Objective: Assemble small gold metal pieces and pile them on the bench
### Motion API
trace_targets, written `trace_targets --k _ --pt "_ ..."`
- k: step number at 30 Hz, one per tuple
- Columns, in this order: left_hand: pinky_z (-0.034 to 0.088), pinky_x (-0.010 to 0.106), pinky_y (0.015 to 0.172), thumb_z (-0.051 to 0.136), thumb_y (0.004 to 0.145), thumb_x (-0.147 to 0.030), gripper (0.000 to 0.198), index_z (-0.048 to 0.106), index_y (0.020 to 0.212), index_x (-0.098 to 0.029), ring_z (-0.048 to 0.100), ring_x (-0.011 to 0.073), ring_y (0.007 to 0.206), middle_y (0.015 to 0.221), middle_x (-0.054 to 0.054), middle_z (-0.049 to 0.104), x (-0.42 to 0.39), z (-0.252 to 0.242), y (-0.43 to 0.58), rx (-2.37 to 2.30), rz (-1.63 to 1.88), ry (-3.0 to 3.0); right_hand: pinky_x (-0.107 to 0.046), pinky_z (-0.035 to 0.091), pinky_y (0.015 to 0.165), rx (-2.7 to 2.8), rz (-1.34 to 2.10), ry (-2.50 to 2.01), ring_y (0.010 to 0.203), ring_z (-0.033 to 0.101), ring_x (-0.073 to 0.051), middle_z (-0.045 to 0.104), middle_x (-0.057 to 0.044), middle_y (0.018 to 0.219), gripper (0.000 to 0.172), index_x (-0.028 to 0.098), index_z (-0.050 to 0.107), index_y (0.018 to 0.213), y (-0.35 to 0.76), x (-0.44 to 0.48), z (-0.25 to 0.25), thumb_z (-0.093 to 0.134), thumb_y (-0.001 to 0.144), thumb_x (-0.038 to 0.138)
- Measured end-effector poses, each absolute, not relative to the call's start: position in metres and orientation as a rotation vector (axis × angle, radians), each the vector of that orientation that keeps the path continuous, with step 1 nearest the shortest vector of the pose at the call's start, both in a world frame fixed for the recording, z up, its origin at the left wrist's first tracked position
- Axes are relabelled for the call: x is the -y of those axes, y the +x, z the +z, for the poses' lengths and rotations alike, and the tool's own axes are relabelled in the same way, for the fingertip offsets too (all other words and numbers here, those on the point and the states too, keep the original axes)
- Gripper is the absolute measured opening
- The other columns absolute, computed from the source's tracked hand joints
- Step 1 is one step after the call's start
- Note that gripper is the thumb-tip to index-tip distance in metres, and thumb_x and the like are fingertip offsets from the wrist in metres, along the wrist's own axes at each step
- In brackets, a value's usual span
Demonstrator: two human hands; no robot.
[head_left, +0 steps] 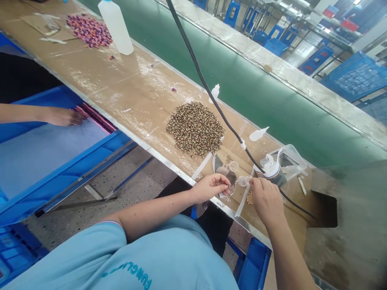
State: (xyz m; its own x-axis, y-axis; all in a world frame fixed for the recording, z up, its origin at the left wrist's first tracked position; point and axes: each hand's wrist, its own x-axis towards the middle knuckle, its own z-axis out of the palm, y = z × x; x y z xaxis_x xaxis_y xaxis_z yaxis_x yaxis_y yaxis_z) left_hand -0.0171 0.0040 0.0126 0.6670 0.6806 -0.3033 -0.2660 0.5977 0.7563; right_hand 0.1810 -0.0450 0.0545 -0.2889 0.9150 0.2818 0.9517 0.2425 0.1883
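So, just the head view to go on. Both hands are working at the near edge of the bench [99,86].

- **Left hand:** the left hand [211,187] has thumb and fingertips pinched together right at that edge. Whatever's between them is too small to make out.
- **Right hand:** the right hand [266,199] is just beside it. Its fingers are curled under and its back faces the camera, so I honestly can't tell if it's gripping anything.
- **Between the hands:** a small clear cup [243,181] and a little heap of brown bits [249,197] sit by the right fingertips.
- **Middle of the bench:** the big pile of brown rings [195,128] lies further in.
- **Past the right hand:** a black cable [208,90] runs down across the bench to a taped-up device [272,171], which touches a clear tub [292,159].
- **Far edge:** two dropper bottles [258,134] lie near it.
- **Left end:** a purple-orange pile [89,30] sits next to a white bottle [116,26].
- **Off the near edge:** another person's hand [62,117] rests on a blue crate [75,173].
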Motion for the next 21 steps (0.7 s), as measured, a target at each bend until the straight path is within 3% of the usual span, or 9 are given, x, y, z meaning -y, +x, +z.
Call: trace_targets --k 13,21 --pt "0.047 0.024 0.062 0.077 0.058 -0.043 0.042 0.058 0.081 -0.013 0.06 0.0094 0.056 0.062 0.001 0.066 -0.005 0.011 -0.017 -0.586 0.576 0.701 -0.028 0.032 0.066 2.37 -0.536 -1.8 0.069 0.048 -0.016 0.056 -0.005 0.073 0.022 0.018 0.053 0.08 0.179 0.046 0.062 0.035 0.093 0.021" --pt "0.047 0.024 0.06 0.079 0.056 -0.04 0.045 0.056 0.082 -0.012 0.061 0.0105 0.055 0.063 0.002 0.067 -0.007 0.007 -0.019 -0.543 0.538 0.626 -0.026 0.04 0.063 1.874 -0.038 -1.768 0.069 0.053 -0.015 0.056 -0.002 0.075 0.017 0.021 0.051 0.083 0.147 0.063 0.05 0.039 0.092 0.03"
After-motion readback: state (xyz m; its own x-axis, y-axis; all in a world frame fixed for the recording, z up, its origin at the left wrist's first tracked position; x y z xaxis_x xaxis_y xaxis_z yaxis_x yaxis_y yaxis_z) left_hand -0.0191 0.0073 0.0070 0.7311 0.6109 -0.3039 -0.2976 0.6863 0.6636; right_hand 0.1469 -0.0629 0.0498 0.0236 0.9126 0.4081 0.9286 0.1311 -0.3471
